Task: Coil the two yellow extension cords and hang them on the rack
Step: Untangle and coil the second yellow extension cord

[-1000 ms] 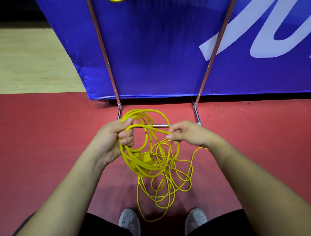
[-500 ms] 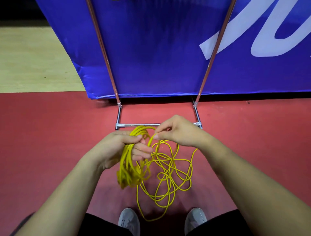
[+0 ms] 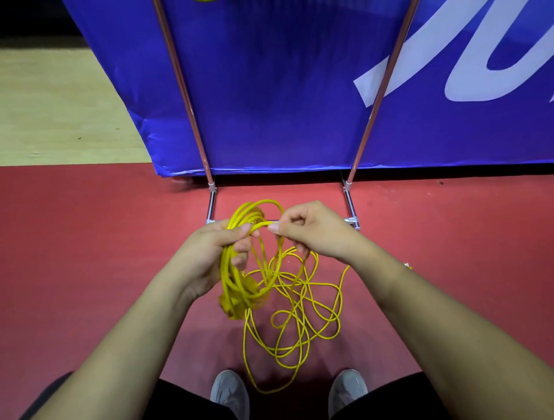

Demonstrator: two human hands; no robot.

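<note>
My left hand (image 3: 209,257) grips a bundle of coiled loops of a yellow extension cord (image 3: 236,278); the loops hang down from the fist and blur at the bottom. My right hand (image 3: 314,230) pinches a strand of the same cord right beside the left thumb. The loose rest of the cord (image 3: 299,317) lies tangled on the red floor between my feet. The metal rack (image 3: 192,99) stands just ahead, its two poles rising in front of a blue banner. A bit of yellow (image 3: 205,1) shows at the top edge near the left pole.
The blue banner (image 3: 284,90) with white lettering fills the background. The rack's base bar (image 3: 352,220) lies on the red floor (image 3: 90,239) right behind my hands. Pale wooden flooring (image 3: 60,114) is at the far left. My two grey shoes (image 3: 229,392) are at the bottom.
My right hand brought a new loop of cord over to the left hand. The bundle in the left hand has grown and the coil has swung upward; the pile on the floor has shrunk.
</note>
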